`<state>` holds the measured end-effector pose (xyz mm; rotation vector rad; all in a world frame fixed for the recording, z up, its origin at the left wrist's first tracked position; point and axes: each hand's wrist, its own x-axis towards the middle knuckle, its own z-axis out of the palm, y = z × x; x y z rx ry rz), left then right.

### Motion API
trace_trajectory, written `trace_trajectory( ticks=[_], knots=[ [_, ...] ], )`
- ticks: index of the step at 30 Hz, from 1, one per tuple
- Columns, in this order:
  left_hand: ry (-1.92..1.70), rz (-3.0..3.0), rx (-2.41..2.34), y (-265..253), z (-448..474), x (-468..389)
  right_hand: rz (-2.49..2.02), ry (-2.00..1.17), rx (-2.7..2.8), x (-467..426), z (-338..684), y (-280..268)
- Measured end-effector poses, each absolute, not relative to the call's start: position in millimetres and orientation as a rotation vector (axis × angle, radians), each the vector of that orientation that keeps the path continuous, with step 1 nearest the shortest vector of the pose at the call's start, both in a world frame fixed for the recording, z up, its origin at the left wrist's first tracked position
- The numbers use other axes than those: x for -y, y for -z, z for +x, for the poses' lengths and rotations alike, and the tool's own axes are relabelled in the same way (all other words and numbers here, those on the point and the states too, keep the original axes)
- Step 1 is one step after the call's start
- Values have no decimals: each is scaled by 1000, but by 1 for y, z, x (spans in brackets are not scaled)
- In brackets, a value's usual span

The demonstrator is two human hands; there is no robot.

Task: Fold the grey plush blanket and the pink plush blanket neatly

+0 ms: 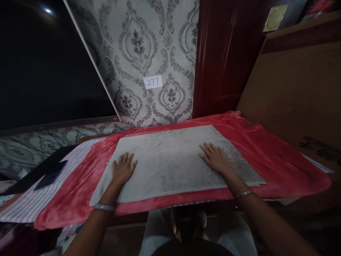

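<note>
A pale grey, mottled rectangular cloth (165,163) lies flat, its near edge showing more than one layer. My left hand (123,169) rests palm down on its left part, fingers spread and a ring on one finger. On the right part of the cloth, my right hand (215,158) lies flat with its fingers stretched out. Neither hand grips anything. Under the grey cloth spreads a red plush blanket (266,149), wrinkled at its far right and left sides.
A striped cloth (77,153) shows at the left beneath the blanket, with a dark flat piece (50,176) on it. A large black screen (48,67) stands back left. A big cardboard box (301,85) borders the right. Patterned wall (138,46) lies behind.
</note>
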<state>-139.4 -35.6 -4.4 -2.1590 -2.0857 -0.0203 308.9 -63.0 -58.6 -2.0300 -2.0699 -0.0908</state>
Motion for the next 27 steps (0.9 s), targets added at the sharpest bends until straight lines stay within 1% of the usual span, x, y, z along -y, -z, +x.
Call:
trace_trajectory(
  ticks=[4,10,17,24,27],
  knots=[
    [50,-2154,2087,6,-156,40,-2026,94,2059,63,306,57],
    [199,-2014,2102,11,-161,38,-2061,17,2062,66,303,44],
    [141,-2131,2126,9,-166,31,-2103,9,1968,67,305,43],
    [315,-2208,2122,6,-174,12,-2140,-53,1998,56,318,31],
    [277,-2211,2071,6,-168,6,-2223,-26,1904,50,332,27]
  ],
)
